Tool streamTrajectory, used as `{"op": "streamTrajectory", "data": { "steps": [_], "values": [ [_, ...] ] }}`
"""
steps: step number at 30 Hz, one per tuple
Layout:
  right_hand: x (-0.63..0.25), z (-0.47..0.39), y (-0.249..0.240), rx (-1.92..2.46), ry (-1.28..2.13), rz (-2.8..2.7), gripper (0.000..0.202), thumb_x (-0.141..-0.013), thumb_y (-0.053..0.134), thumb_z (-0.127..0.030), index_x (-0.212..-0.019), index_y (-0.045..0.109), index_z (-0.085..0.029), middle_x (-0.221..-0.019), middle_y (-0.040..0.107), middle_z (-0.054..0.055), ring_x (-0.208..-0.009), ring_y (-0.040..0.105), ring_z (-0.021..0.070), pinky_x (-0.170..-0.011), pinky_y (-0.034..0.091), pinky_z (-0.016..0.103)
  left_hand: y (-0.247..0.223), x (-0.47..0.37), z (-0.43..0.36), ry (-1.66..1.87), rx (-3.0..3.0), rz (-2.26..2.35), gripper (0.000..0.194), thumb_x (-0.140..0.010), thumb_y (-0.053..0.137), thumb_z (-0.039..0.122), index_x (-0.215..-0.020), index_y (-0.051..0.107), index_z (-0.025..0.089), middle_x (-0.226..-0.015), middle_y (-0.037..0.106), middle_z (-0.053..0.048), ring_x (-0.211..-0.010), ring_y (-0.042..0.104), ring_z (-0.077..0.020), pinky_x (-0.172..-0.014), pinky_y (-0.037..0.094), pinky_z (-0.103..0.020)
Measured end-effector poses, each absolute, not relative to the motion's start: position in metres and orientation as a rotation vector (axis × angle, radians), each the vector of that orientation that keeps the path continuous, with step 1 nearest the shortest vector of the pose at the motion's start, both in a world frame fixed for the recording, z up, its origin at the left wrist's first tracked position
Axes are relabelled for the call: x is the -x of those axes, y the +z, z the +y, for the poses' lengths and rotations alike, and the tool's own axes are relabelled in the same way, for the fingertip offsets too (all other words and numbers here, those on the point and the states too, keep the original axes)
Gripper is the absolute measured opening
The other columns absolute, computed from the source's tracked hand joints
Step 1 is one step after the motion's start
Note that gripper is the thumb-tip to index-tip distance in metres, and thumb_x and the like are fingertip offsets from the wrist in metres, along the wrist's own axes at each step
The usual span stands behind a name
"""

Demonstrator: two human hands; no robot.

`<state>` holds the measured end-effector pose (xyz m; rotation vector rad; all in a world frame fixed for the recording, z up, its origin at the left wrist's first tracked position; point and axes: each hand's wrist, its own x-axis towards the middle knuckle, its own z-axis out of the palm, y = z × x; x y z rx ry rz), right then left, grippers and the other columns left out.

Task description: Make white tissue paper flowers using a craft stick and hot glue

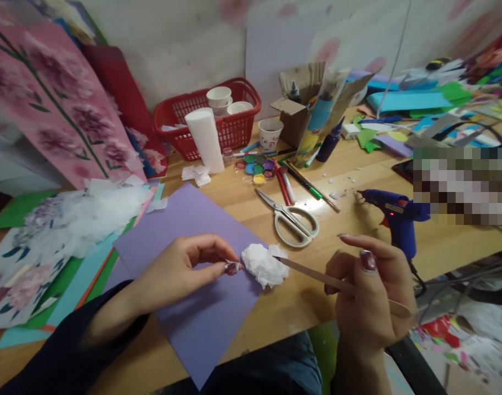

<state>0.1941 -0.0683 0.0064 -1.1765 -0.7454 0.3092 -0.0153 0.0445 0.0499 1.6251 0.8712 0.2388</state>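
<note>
My left hand (193, 263) is pinched over a purple sheet (218, 323), thumb and fingertip pressed together at the left edge of a crumpled white paper ball (263, 264). A small pale bit shows between the fingertips; whether it is part of the ball cannot be made out. In my right hand (370, 285) is a thin flat wooden stick (314, 274), its dark tip at the ball's upper right side. The index finger is raised off the stick. The ball lies at the right corner of the purple sheet, partly over the wooden table (287, 323).
Scissors (294, 222) lie behind the ball. A blue glue gun (399, 216) with a red light stands at right. Farther back are paints (257, 167), pens, a paper roll (205, 140), a cup (270, 134) and a red basket (236, 131). White tissue (98, 211) is piled at left.
</note>
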Motion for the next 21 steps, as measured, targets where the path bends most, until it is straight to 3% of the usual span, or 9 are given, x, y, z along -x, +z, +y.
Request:
{"op": "streamTrajectory", "data": {
  "steps": [10,13,16,21],
  "values": [
    [-0.193,-0.074,0.004,1.301,0.506,-0.827,0.022,-0.097,0.047,-0.033,-0.099,0.067,-0.022,-0.050,0.048,-0.006,-0.038,0.042,0.0085,-0.036,0.029,0.021,0.046,-0.021,0.050,0.431,-1.987,0.785,0.020,-0.084,0.058,0.011,-0.086,0.074,0.023,-0.088,0.073,0.002,-0.081,0.069,-0.0091,-0.076,0.054,-0.018],
    [-0.198,-0.076,0.001,1.299,0.517,-0.865,0.022,-0.096,0.047,-0.033,-0.099,0.066,-0.022,-0.051,0.049,-0.005,-0.038,0.044,0.0095,-0.036,0.031,0.022,0.039,-0.031,0.044,0.468,-2.067,0.831,0.020,-0.084,0.063,0.015,-0.100,0.070,0.024,-0.090,0.074,0.003,-0.082,0.070,-0.0101,-0.076,0.055,-0.019],
    [-0.201,-0.078,-0.001,1.291,0.530,-0.896,0.022,-0.096,0.047,-0.032,-0.100,0.066,-0.022,-0.052,0.051,-0.005,-0.038,0.045,0.0096,-0.036,0.034,0.023,0.031,-0.034,0.038,0.506,-2.174,0.810,0.035,-0.083,0.065,0.013,-0.116,0.060,0.024,-0.087,0.075,0.004,-0.082,0.071,-0.0110,-0.080,0.054,-0.023],
    [-0.200,-0.079,-0.002,1.296,0.553,-0.880,0.021,-0.096,0.048,-0.032,-0.100,0.067,-0.022,-0.055,0.053,-0.003,-0.040,0.046,0.0103,-0.037,0.035,0.023,0.021,-0.033,0.036,0.477,-2.251,0.778,0.044,-0.085,0.063,0.011,-0.125,0.050,0.024,-0.086,0.075,0.004,-0.088,0.071,-0.0141,-0.085,0.050,-0.030]
  ]
}}
